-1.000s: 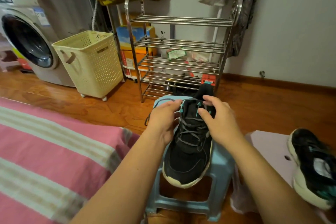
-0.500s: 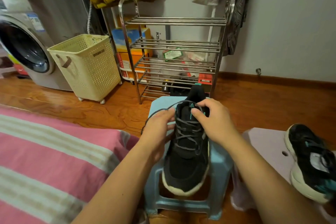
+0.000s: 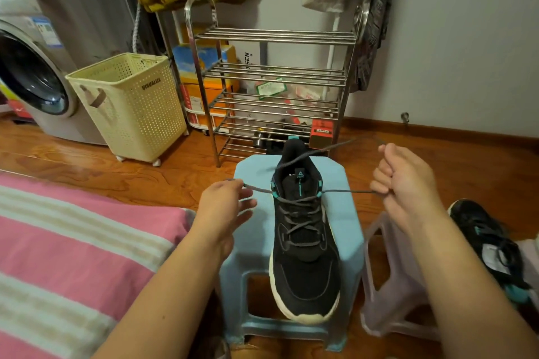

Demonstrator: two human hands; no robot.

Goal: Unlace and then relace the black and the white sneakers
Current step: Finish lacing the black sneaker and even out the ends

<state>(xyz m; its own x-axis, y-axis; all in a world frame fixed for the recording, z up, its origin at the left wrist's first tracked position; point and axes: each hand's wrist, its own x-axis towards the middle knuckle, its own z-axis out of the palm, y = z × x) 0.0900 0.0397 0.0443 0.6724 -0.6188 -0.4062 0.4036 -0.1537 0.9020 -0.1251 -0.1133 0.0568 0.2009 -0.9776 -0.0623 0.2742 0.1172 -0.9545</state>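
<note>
Now that your left hand [image 3: 226, 202] and right hand [image 3: 408, 183] have moved apart, each pinching a lace end [image 3: 344, 191], the sneaker [image 3: 303, 236] knot is undone; unlacing can start.

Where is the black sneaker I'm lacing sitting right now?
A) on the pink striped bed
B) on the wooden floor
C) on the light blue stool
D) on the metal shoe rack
C: the black sneaker rests on top of the light blue stool, with the left hand and right hand each pulling a lace end out sideways.

black sneaker [image 3: 303, 245] on stool [image 3: 341, 183], hands [image 3: 224, 204] pulling laces [image 3: 344, 191]
</note>
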